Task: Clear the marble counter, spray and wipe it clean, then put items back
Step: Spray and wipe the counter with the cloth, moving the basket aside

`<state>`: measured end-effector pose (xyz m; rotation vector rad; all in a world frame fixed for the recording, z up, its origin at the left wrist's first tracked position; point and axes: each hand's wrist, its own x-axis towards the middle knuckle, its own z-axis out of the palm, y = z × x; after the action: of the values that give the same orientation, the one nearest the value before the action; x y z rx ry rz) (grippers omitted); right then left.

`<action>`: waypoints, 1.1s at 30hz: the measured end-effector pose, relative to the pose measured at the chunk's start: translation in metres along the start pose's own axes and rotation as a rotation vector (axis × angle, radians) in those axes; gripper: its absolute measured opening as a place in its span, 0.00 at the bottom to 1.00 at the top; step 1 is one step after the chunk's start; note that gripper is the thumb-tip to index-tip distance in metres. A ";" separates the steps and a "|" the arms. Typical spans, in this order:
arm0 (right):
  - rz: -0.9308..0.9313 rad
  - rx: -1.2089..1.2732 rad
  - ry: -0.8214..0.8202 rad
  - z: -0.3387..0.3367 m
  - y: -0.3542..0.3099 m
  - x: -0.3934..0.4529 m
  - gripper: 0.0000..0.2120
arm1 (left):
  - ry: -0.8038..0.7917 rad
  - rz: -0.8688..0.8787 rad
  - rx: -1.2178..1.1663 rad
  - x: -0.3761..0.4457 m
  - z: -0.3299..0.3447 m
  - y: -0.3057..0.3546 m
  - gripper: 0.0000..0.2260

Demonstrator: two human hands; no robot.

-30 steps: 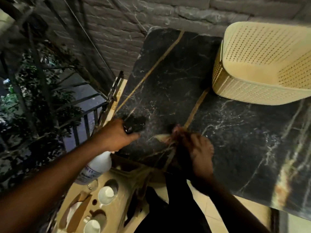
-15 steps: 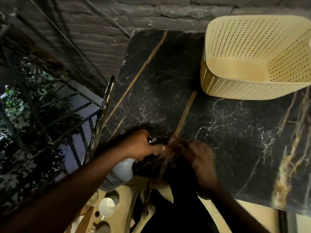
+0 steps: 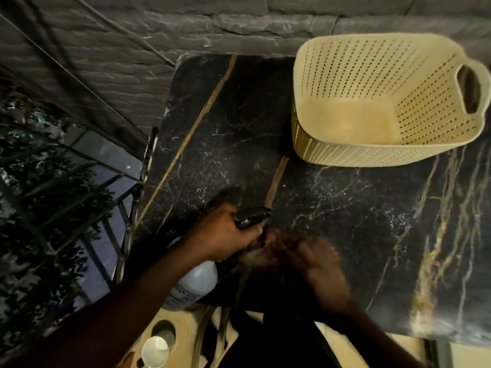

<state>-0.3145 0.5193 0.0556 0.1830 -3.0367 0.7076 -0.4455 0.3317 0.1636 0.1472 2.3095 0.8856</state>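
Nearest us, below the counter's near edge, we note a tan surface with round holes and a small white cup (image 3: 155, 351) standing on it.

Left hand (image 3: 224, 235): fingers curled round the neck of a spray bottle (image 3: 195, 284), gripping it. The bottle's white body hangs down past the near edge of the counter; its dark trigger head (image 3: 252, 218) sticks out above the hand, over the marble, pointing right.

Right hand (image 3: 322, 264): just right of the left one, close to the near edge, low over the stone. It is badly motion-blurred. We cannot tell how its fingers lie, nor whether it holds anything; something brownish smears at its fingertips but is unreadable.

Marble counter (image 3: 332, 208): black, with white veins and thin gold seams running from the near edge toward the far left corner.

Toward the far right corner we see a cream perforated basket (image 3: 358, 155) sitting on the counter, tilted in our view, handle cut-out at its right end, nothing visible inside.

Beyond the far edge, a grey stone wall (image 3: 186, 30). Off the left edge, dark metal railing (image 3: 132, 197) and foliage (image 3: 39, 181).
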 end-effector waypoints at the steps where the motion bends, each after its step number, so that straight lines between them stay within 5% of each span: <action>1: 0.075 -0.046 0.086 -0.016 0.025 0.007 0.17 | -0.009 -0.005 0.024 0.000 0.001 0.000 0.10; 4: 0.375 -0.125 0.208 -0.035 0.064 0.067 0.27 | -0.040 -0.038 0.053 0.008 0.001 0.008 0.13; 7: 0.500 0.000 0.150 -0.001 0.021 0.105 0.19 | -0.001 -0.046 0.055 0.021 0.000 0.014 0.11; 10: 0.156 0.029 -0.036 0.034 -0.044 0.076 0.23 | 0.012 -0.078 0.005 0.031 -0.004 0.015 0.12; 13: -0.236 0.040 0.047 0.013 -0.044 0.055 0.23 | 0.020 -0.118 -0.015 0.035 -0.019 0.007 0.07; 15: -0.341 0.015 0.144 -0.004 -0.035 0.052 0.20 | 0.116 -0.134 -0.060 0.033 -0.031 0.001 0.10; 19: -0.271 0.086 0.137 0.007 -0.035 0.053 0.19 | 0.470 -0.095 -0.216 0.012 -0.045 -0.026 0.14; 23: -0.273 0.098 -0.095 0.028 -0.057 0.062 0.19 | 0.674 0.051 -0.335 -0.017 -0.046 -0.058 0.07; 28: -0.358 0.144 -0.252 0.023 -0.087 0.068 0.31 | 0.745 0.091 -0.354 -0.042 -0.038 -0.089 0.24; 33: -0.285 0.106 -0.277 0.031 -0.081 0.059 0.27 | 0.696 -0.125 -0.493 -0.064 -0.034 -0.095 0.32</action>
<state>-0.3638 0.4269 0.0657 0.7587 -3.1240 0.8834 -0.4050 0.2201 0.1569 -0.5975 2.5643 1.5901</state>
